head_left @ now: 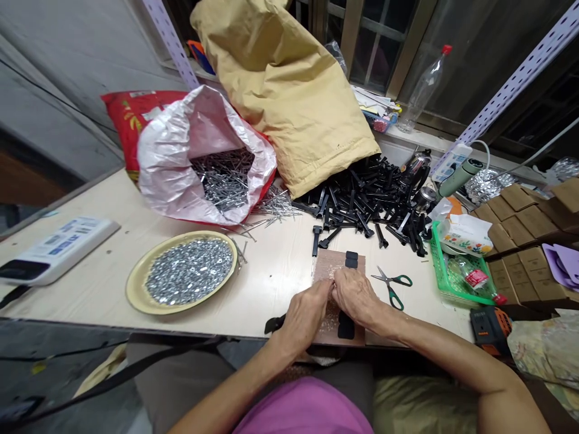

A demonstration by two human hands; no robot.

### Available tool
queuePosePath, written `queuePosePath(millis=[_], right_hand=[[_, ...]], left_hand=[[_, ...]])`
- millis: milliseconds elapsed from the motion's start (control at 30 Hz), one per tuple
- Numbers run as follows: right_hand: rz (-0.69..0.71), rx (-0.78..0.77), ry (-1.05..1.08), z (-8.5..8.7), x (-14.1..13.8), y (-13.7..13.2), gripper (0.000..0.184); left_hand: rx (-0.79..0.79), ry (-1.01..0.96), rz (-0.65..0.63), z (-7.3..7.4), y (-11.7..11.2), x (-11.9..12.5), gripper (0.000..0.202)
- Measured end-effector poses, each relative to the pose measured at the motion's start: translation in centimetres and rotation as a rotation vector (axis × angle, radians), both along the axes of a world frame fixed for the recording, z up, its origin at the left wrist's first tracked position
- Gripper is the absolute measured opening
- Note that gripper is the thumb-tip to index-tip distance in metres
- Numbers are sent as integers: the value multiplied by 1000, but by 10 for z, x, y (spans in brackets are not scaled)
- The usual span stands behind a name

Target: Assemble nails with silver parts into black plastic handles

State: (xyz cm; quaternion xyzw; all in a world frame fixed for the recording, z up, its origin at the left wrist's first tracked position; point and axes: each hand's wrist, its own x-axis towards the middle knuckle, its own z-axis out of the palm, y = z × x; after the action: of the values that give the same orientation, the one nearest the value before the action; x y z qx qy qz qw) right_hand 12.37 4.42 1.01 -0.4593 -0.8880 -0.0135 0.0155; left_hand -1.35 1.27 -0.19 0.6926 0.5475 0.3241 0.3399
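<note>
My left hand (306, 310) is closed over the near part of a small wooden board (323, 262). A black plastic piece (274, 324) pokes out from its wrist side, toward the table's front edge. My right hand (355, 294) is closed too, its fingertips meeting those of the left over the board; what they pinch is hidden. Black pads (346, 325) lie on the board, and pale crumbs are scattered there. Just beyond the board lies a black part with a metal shaft (316, 240). Green-handled scissors (392, 284) rest to the right with their blades parted.
On the left stands a cream dish (136, 295) of small metal pieces. Behind it, a red bag (120, 114) spills long metal pins. A tan sack (289, 90) lies beside a heap of black parts (362, 199). A green basket (438, 265) and cardboard boxes (534, 271) stand right.
</note>
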Motion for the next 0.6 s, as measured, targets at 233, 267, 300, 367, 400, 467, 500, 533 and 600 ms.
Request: queuePosePath(millis=[233, 267, 300, 367, 400, 467, 500, 533, 600], right_hand=[[-106, -287, 353, 26, 16, 10, 20], [-122, -304, 453, 28, 19, 9, 22], [-125, -330, 566, 29, 20, 8, 23], [-109, -425, 797, 26, 19, 3, 22], [-99, -489, 898, 23, 17, 0, 24], [-105, -630, 1064, 16, 10, -7, 32], [-123, -710, 1129, 13, 7, -9, 36], [-152, -792, 1184, 10, 4, -11, 39], [-230, -936, 1232, 7, 5, -13, 41]], left_hand=[[-635, -842, -23, 11, 18, -10, 37], [-649, -931, 12, 12, 19, -9, 40], [-631, -999, 50, 13, 19, -8, 42], [-561, -1079, 115, 14, 19, -4, 40], [-528, -1101, 136, 14, 19, -1, 38], [-507, -1126, 140, 15, 18, 3, 36], [-529, -1136, 120, 15, 18, 5, 36], [-558, -1145, 97, 15, 17, 7, 37], [-596, -1146, 62, 13, 17, 10, 38]])
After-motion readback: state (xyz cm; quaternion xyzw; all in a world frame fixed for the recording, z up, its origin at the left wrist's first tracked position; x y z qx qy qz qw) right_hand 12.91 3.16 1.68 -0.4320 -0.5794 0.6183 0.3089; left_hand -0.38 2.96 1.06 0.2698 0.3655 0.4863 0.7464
